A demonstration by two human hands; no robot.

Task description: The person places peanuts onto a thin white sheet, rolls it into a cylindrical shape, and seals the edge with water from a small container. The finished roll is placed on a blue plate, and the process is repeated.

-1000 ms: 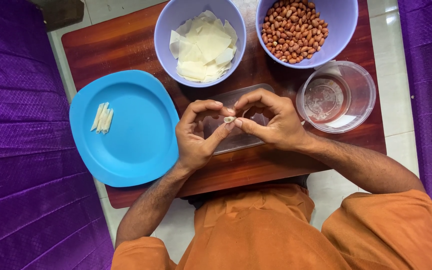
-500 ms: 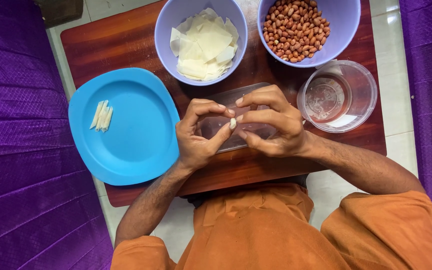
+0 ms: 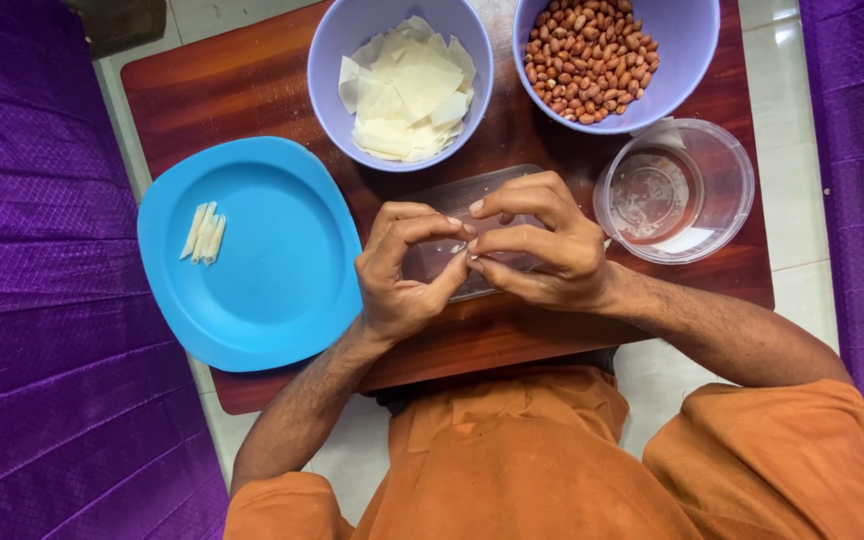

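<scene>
A: The worktop (image 3: 252, 90) is a dark red-brown wood with a faint grain. The plate (image 3: 282, 290) on it is plain bright blue, and the rolls (image 3: 202, 233) on it are pale cream.

B: Both bowls are lilac. One bowl (image 3: 337, 60) has off-white wrappers (image 3: 407, 95), the other bowl (image 3: 687, 50) reddish-tan peanuts (image 3: 587, 55). The tub (image 3: 712, 190) is clear, the cloth (image 3: 42, 250) is purple with a quilted diamond pattern, and the garment (image 3: 552, 470) is burnt orange.

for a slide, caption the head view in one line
Both hands, left and right, pinch a small pale piece together over a clear lid, between a blue plate and bowls of wrappers and peanuts.
</scene>
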